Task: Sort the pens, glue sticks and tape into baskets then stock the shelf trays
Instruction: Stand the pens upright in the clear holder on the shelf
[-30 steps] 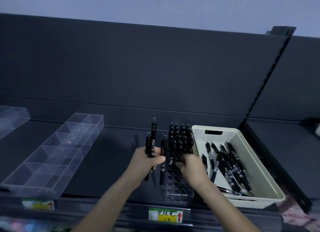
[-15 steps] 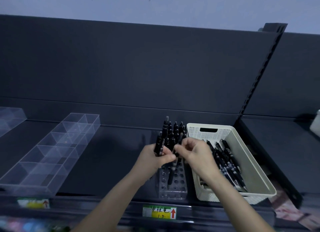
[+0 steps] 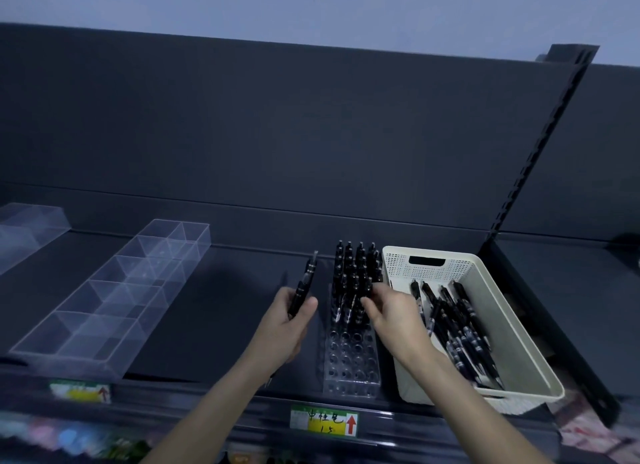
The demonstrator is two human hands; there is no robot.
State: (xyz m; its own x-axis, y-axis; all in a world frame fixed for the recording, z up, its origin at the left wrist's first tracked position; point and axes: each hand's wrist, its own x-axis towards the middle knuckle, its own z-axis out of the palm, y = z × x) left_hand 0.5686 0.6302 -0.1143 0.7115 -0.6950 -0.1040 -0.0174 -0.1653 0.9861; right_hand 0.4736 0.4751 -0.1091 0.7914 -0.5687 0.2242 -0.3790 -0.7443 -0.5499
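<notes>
Fingers (image 3: 306, 306) of the left hand (image 3: 284, 325) grip one slim black pen (image 3: 304, 287). The right hand (image 3: 391, 313) curls among upright pens (image 3: 356, 266) in the clear drilled rack (image 3: 349, 363); whether it grips one cannot be told. A perforated cream basket (image 3: 498, 311) touching the rack's right side holds loose pens (image 3: 457, 325). Matte dark shelf (image 3: 214, 307) separates the rack from the clear partitioned tray (image 3: 104, 311) at left.

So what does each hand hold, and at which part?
The left hand grips a pen by its lower half. The right hand seems to pinch a second pen near its top, in the rack.
</notes>
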